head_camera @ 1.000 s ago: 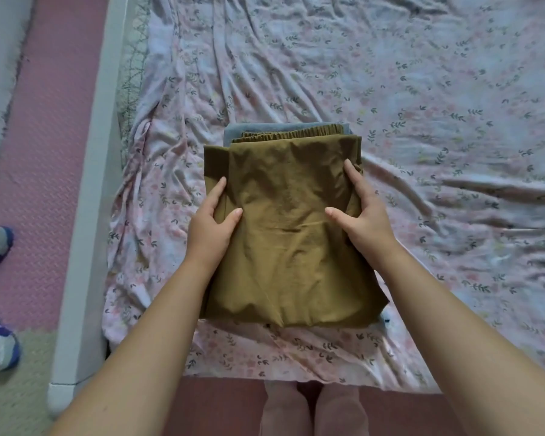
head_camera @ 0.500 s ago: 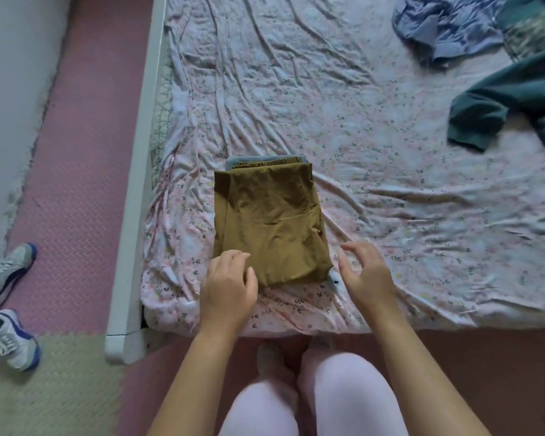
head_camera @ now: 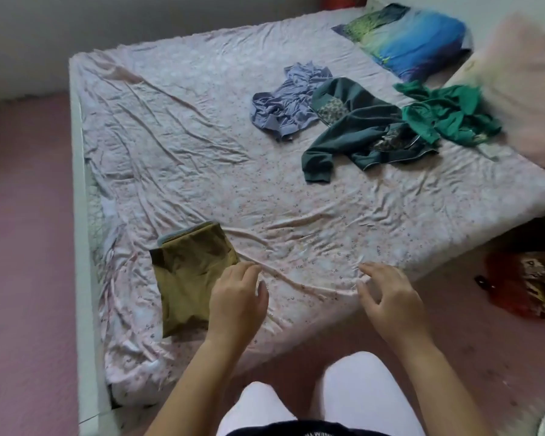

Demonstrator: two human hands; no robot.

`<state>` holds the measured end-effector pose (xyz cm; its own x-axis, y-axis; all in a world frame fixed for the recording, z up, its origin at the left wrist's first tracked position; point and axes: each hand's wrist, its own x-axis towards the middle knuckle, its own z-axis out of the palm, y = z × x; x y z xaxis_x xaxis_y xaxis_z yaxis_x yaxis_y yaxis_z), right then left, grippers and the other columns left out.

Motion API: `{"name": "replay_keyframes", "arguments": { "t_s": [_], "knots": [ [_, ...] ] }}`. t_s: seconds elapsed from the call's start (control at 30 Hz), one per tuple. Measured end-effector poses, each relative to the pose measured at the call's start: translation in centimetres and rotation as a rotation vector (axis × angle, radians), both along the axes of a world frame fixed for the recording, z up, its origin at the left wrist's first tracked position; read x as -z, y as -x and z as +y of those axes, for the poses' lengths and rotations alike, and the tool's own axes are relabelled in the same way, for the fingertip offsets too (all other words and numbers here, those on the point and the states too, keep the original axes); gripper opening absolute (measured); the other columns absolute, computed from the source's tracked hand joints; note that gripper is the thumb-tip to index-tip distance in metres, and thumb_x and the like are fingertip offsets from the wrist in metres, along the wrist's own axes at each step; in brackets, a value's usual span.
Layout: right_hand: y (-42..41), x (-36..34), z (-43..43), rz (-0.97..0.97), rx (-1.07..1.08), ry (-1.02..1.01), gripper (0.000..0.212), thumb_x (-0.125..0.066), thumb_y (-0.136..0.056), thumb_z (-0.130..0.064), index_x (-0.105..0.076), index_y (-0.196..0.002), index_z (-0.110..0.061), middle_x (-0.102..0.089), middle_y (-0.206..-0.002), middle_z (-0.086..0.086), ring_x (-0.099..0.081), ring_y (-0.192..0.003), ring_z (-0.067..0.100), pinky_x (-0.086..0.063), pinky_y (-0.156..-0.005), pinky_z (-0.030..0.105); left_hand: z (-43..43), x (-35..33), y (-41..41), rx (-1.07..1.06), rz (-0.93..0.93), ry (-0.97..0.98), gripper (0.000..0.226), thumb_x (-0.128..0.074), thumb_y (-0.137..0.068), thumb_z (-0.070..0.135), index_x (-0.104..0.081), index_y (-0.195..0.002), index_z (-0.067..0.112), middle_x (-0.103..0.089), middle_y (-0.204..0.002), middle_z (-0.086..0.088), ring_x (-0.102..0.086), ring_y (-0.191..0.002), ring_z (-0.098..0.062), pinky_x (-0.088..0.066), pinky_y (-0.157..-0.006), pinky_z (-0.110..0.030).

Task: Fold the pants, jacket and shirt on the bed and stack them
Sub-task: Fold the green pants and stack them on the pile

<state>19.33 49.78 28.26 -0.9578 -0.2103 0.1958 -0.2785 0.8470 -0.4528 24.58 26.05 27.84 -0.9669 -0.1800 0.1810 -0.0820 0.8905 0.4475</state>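
Folded olive-brown pants (head_camera: 189, 278) lie near the bed's front left corner, on top of a folded blue-grey garment (head_camera: 173, 236) whose edge peeks out behind. My left hand (head_camera: 238, 297) hovers at the pants' right edge, fingers loosely curled and holding nothing. My right hand (head_camera: 387, 297) hangs over the sheet near the front edge, fingers apart and empty. Farther back lie a crumpled lavender shirt (head_camera: 288, 103), a dark teal jacket (head_camera: 356, 130) and a bright green garment (head_camera: 447, 116), all unfolded.
The bed (head_camera: 202, 152) has a wrinkled pink floral sheet and a white frame (head_camera: 81, 247) on its left. A blue-green pillow (head_camera: 412, 42) and a pink pillow (head_camera: 523, 83) lie at the back right. A red bag (head_camera: 529, 284) sits on the floor, right.
Both hands let go of the folded pants and drew back toward the bed's front edge. The view lifted and swung right, so the unfolded clothes and pillows now show.
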Motion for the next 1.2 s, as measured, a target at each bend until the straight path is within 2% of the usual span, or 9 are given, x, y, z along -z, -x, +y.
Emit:
{"name": "replay_keyframes", "arguments": {
  "t_s": [0.07,0.2,0.27,0.4,0.63,0.73,0.87,1.03,1.2],
  "knots": [
    [0.5,-1.4,2.9,0.032,0.049,-0.002,0.03,-0.058,-0.076,-0.025,-0.069,-0.099,-0.008,-0.069,-0.1,0.008,-0.064,-0.094,0.028,-0.053,-0.078,0.04,2.9,-1.0,1.4,0.067,0.021,0.015,0.024,-0.054,-0.075,0.016,-0.069,-0.09,0.005,-0.07,-0.089,-0.009,-0.066,-0.079,-0.026,-0.055,-0.069,-0.032],
    [2.2,-2.7,9.8,0.039,0.12,-0.015,0.032,-0.058,-0.076,-0.024,-0.069,-0.101,-0.009,-0.069,-0.101,0.006,-0.064,-0.096,0.026,-0.054,-0.077,0.04,10.1,-2.5,5.1,0.174,0.042,-0.007,0.026,-0.074,-0.068,0.006,-0.069,-0.093,0.005,-0.07,-0.09,-0.008,-0.067,-0.081,-0.027,-0.056,-0.069,-0.034],
    [3.7,-3.0,14.0,0.048,0.156,-0.006,0.033,-0.056,-0.078,-0.027,-0.069,-0.103,-0.009,-0.069,-0.101,0.005,-0.063,-0.097,0.025,-0.051,-0.08,0.037,14.3,-3.4,7.4,0.231,0.066,-0.002,0.028,-0.077,-0.065,0.006,-0.069,-0.092,0.007,-0.071,-0.089,-0.006,-0.067,-0.08,-0.026,-0.055,-0.068,-0.033],
    [6.4,-3.5,23.1,0.066,0.223,0.011,0.032,-0.056,-0.078,-0.025,-0.069,-0.102,-0.007,-0.069,-0.101,0.006,-0.064,-0.096,0.027,-0.043,-0.085,0.031,23.3,-4.5,12.1,0.281,0.096,-0.018,0.027,-0.078,-0.064,0.006,-0.069,-0.09,0.007,-0.071,-0.089,-0.005,-0.067,-0.077,-0.025,-0.054,-0.063,-0.031],
    [12.9,-4.3,38.0,0.036,0.332,0.042,0.033,-0.054,-0.079,-0.028,-0.069,-0.101,-0.008,-0.069,-0.102,0.004,-0.06,-0.098,0.019,-0.043,-0.088,0.028,37.6,-5.7,21.0,0.383,0.063,-0.025,0.025,-0.075,-0.07,0.007,-0.069,-0.094,0.008,-0.071,-0.094,-0.005,-0.068,-0.081,-0.025,-0.056,-0.067,-0.033],
    [17.0,-4.3,40.6,0.015,0.345,0.056,0.033,-0.053,-0.082,-0.03,-0.069,-0.101,-0.008,-0.069,-0.1,0.003,-0.057,-0.098,0.013,-0.042,-0.087,0.021,39.9,-5.4,25.1,0.39,0.044,-0.015,0.025,-0.075,-0.069,0.005,-0.069,-0.093,0.008,-0.071,-0.093,-0.005,-0.068,-0.08,-0.025,-0.056,-0.064,-0.033],
    [23.1,-3.5,42.4,-0.07,0.359,0.045,0.026,-0.06,-0.081,-0.02,-0.069,-0.102,-0.009,-0.068,-0.101,0.003,-0.062,-0.095,0.022,-0.044,-0.084,0.025,41.3,-3.5,31.6,0.388,0.006,-0.021,0.023,-0.074,-0.071,0.006,-0.069,-0.094,0.009,-0.07,-0.094,-0.005,-0.068,-0.081,-0.026,-0.056,-0.065,-0.034],
    [30.9,-2.2,44.6,-0.124,0.405,0.023,0.022,-0.066,-0.082,-0.012,-0.068,-0.105,-0.01,-0.066,-0.104,0.001,-0.06,-0.097,0.02,-0.044,-0.076,0.023,44.2,-1.4,41.1,0.437,-0.013,-0.001,0.024,-0.073,-0.072,0.007,-0.068,-0.096,0.008,-0.07,-0.095,-0.006,-0.067,-0.083,-0.026,-0.056,-0.068,-0.036],
    [38.9,-0.5,48.4,-0.236,0.366,0.004,0.024,-0.061,-0.086,-0.017,-0.066,-0.108,-0.011,-0.065,-0.109,0.001,-0.057,-0.105,0.021,-0.044,-0.084,0.027,48.8,0.0,49.2,0.412,-0.052,-0.042,0.023,-0.071,-0.074,0.007,-0.068,-0.097,0.007,-0.07,-0.094,-0.006,-0.067,-0.083,-0.025,-0.055,-0.069,-0.034]
  ]
}}
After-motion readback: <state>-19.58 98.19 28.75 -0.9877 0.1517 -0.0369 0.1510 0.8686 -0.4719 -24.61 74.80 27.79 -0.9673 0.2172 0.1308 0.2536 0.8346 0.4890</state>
